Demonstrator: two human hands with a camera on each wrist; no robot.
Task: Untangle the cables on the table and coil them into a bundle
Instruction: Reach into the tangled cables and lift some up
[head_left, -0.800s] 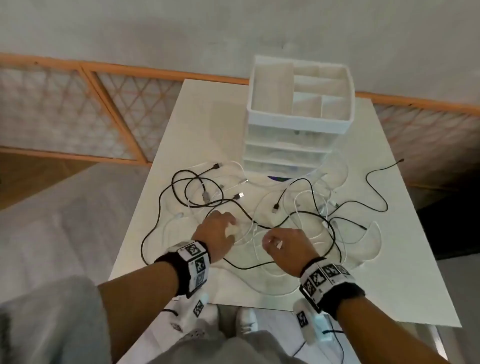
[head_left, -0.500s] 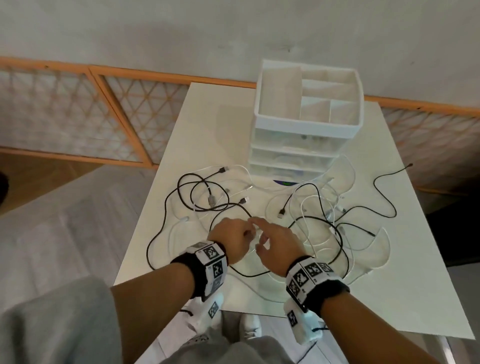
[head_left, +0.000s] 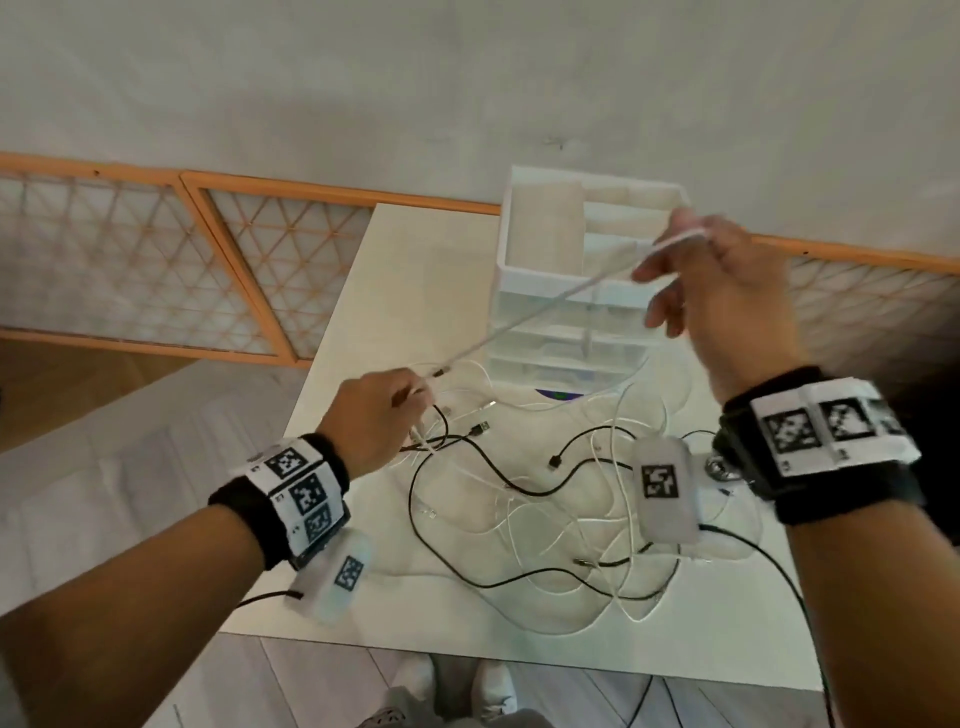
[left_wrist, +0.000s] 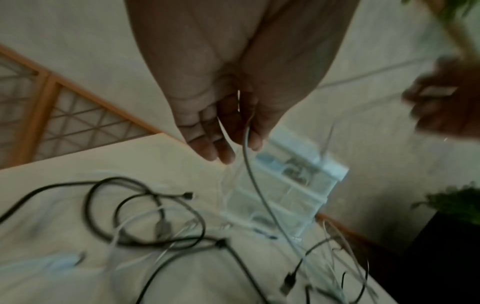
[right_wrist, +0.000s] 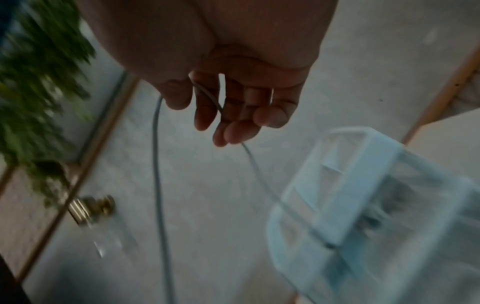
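**White cable stretched between 2 hands above the tangle**

The left hand (head_left: 366, 421) sits low over the near-left part of the tabletop (head_left: 415, 270), fingers curled around one end of a white cable (head_left: 540, 312). In the left wrist view the cable runs out between the curled fingers (left_wrist: 207, 142) and drops toward the pile. The right hand (head_left: 722, 291) is raised high on the right, in front of the organizer (head_left: 587, 291), and pinches the same cable between thumb and forefinger, the other fingers loosely bent. The right wrist view shows the cable passing through those fingers (right_wrist: 233, 131), with a second length hanging straight down beside the hand.

Between the 2 hands the cable is pulled taut, slanting up from low left to high right and clear of the tabletop.

The rest of the cables (head_left: 561, 519) lie in a loose tangle on the near half of the tabletop, black and white strands crossing one another, several plugs showing at the ends. One black strand trails off the near right edge.

The white organizer stands at the far side of the tabletop, with open compartments on top and clear drawers below. A plant (right_wrist: 39, 67) shows, blurred, in the right wrist view. Both wrist views are soft with motion blur.
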